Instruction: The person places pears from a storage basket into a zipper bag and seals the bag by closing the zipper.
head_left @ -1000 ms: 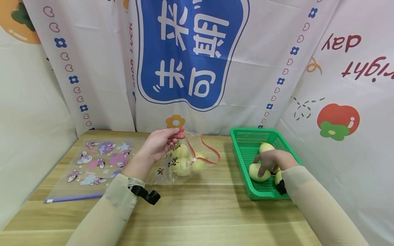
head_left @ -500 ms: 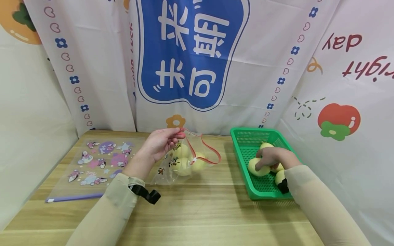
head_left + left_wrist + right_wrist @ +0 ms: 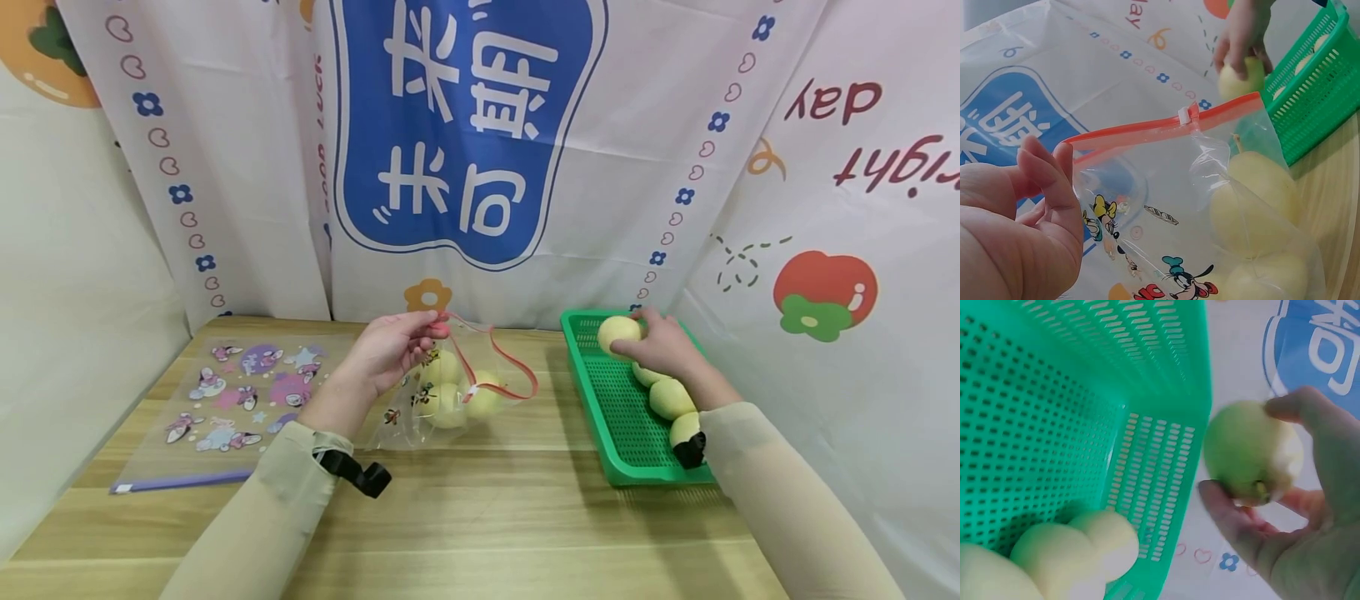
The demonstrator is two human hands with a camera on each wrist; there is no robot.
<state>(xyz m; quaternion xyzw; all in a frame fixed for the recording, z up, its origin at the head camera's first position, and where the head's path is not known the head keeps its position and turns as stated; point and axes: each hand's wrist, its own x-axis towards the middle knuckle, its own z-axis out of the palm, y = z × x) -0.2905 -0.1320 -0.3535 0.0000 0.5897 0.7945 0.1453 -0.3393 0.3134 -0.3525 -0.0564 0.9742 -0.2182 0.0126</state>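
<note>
In the head view my left hand (image 3: 390,350) pinches the red zip edge of a clear printed zip bag (image 3: 405,421), whose mouth gapes. Several pale yellow pears (image 3: 446,407) lie inside the bag, and the left wrist view shows its white slider (image 3: 1185,115) on the red strip. My right hand (image 3: 667,343) holds another pear (image 3: 618,335) between thumb and fingers, above the far end of the green basket (image 3: 592,408). From the right wrist view, this pear's stem end (image 3: 1261,489) faces the camera. More pears (image 3: 671,398) rest along the basket's right side.
A second clear bag (image 3: 277,433) with pink and purple prints and a purple zip lies flat on the wooden table (image 3: 480,525) at the left. Printed cloth (image 3: 645,125) hangs behind and on both sides.
My right hand has lifted a pear from the basket floor and carried it up toward the far rim. The left hand and bag have stayed in place.
</note>
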